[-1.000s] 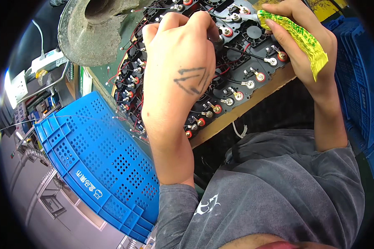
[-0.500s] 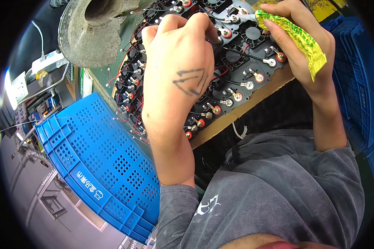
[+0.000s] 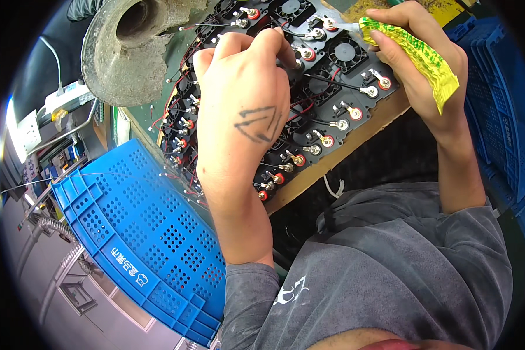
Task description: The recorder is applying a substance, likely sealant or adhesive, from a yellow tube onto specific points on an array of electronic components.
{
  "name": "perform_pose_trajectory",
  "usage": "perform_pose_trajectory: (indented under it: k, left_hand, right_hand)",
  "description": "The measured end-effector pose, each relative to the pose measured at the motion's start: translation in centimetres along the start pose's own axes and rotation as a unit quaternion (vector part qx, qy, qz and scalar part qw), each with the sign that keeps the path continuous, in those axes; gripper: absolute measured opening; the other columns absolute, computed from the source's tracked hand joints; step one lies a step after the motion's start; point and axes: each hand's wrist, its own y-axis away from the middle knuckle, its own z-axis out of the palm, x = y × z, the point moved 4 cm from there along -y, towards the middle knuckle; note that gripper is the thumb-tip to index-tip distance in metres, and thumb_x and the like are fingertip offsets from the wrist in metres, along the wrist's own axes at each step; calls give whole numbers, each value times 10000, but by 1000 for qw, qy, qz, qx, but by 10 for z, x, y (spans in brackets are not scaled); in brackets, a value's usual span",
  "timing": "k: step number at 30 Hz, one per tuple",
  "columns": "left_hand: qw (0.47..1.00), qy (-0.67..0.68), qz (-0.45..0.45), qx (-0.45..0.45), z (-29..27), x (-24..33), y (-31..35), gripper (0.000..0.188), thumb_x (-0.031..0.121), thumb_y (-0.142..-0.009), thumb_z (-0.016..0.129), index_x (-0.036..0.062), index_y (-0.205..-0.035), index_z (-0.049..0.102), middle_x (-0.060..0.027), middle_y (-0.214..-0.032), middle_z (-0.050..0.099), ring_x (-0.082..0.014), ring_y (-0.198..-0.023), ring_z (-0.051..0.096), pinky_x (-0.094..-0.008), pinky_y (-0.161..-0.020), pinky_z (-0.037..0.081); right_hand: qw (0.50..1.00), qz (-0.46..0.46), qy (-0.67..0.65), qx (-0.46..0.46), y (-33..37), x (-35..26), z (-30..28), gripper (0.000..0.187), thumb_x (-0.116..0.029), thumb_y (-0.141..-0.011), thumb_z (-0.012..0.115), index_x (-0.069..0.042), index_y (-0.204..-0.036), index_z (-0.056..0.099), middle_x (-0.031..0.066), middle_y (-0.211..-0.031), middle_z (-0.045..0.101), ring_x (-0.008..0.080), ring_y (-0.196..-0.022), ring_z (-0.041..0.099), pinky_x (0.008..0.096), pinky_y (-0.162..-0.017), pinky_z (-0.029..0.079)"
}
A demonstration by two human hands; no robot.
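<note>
My right hand (image 3: 420, 64) grips a crumpled yellow squeeze tube (image 3: 414, 49) with green print. Its pale nozzle (image 3: 349, 27) points left, close to a red-ringed terminal (image 3: 329, 23) on a board of small black fans. My left hand (image 3: 242, 99) is over the middle of this fan board (image 3: 356, 87), knuckles up, with dark lines drawn on its back. Its fingers are curled down beside another red-ringed terminal (image 3: 307, 54). The left fingertips are mostly hidden, so what they hold cannot be made out. Short black and red wires run between the fans and terminals.
A grey, rough-edged metal cone (image 3: 122, 64) stands at the board's far left. The blue perforated crate (image 3: 140, 233) lies at the near left, with thin wires over it. More blue crates (image 3: 501, 111) are on the right. A wooden edge (image 3: 344, 154) borders the board's near side.
The board appears slightly farther left and lower in view. My left hand has shifted slightly left; my right hand keeps its grip on the tube, whose nozzle now lies nearer the red-ringed terminal.
</note>
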Motion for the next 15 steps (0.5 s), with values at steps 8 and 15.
perform_pose_trajectory:
  k: [8, 15]
  left_hand:
    - [1000, -1, -7, 2, 2, 0, 0, 251, -9, -837, 519, 72, -993, 698, -95, -974, 716, -305, -1032, 633, -419, -1003, 403]
    - [998, -4, 32, 50, 3, -2, 0, 164, 20, -781, 600, 88, -903, 687, -59, -733, 679, -278, -909, 638, -428, -883, 408]
  right_hand:
    - [995, -96, 17, 19, -3, 13, 5, 128, -4, -878, 667, 57, -991, 662, 162, -864, 689, 249, -751, 712, 297, -655, 521]
    - [994, -105, 22, 21, -4, 12, 4, 133, -7, -873, 675, 54, -989, 658, 173, -859, 675, 313, -749, 710, 315, -660, 527]
